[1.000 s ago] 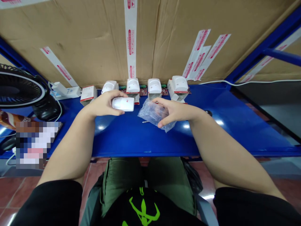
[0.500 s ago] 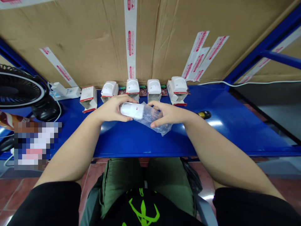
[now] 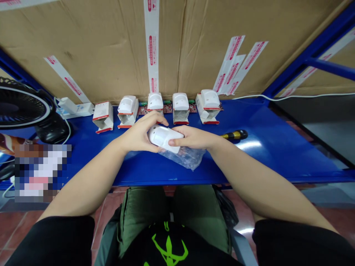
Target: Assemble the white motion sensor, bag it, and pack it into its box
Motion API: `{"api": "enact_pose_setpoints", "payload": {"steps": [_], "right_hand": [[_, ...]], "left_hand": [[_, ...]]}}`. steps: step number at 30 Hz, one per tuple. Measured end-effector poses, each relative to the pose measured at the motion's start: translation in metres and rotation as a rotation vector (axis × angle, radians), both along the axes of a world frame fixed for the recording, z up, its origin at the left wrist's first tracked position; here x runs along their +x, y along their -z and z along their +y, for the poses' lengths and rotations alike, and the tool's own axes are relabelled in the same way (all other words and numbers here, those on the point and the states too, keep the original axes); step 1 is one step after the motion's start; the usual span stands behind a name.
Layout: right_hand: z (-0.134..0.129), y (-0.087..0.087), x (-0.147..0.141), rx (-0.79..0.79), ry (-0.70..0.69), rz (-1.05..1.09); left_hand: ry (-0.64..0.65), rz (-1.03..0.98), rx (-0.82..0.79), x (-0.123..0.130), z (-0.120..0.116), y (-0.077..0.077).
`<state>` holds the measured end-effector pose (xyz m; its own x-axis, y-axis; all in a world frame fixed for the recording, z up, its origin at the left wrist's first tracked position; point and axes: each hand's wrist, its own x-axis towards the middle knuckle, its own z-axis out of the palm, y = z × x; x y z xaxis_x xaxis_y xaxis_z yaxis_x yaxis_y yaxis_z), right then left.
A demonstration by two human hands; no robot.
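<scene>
A black short-sleeved shirt (image 3: 50,240) with a bright green print (image 3: 169,247) over olive-green pants (image 3: 144,218).

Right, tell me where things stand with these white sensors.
Looks done: four white sensors sit on open cartons along the back of the blue shelf. In hand: a fifth sensor, gripped by the left hand and right hand above a clear plastic bag. Remaining: the carton at the row's left end has no sensor on it.

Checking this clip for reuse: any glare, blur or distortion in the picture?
Head view: a white glare streak on the blue metal shelf, to the right; wide-angle distortion bows the shelf's front edge; a pixelated patch at left; the left hand and right hand look fairly sharp.
</scene>
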<state>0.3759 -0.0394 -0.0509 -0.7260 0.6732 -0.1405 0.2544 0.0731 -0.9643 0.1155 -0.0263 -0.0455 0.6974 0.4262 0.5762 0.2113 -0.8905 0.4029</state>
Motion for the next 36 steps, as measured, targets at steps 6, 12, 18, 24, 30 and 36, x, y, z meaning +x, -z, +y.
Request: {"api": "enact_pose_setpoints", "payload": {"steps": [6, 12, 18, 24, 30, 36], "right_hand": [[0.000, 0.011, -0.006, -0.024, 0.181, 0.254], [0.007, 0.020, -0.011, 0.189, 0.351, 0.397], [0.010, 0.030, -0.023, 0.393, 0.447, 0.387], [0.010, 0.026, -0.021, 0.456, 0.434, 0.314], [0.019, 0.026, -0.018, 0.522, 0.561, 0.487], [0.017, 0.023, -0.023, 0.585, 0.588, 0.625]], "left_hand": [[-0.271, -0.172, 0.007, -0.008, 0.010, 0.004], [-0.193, -0.320, -0.340, -0.001, 0.017, 0.021], [-0.072, -0.382, -0.532, 0.034, 0.002, 0.028], [-0.085, -0.431, -0.589, 0.035, 0.006, 0.031], [-0.092, -0.511, -0.613, 0.032, 0.009, 0.028], [-0.083, -0.652, -0.652, 0.033, 0.008, 0.026]]}}
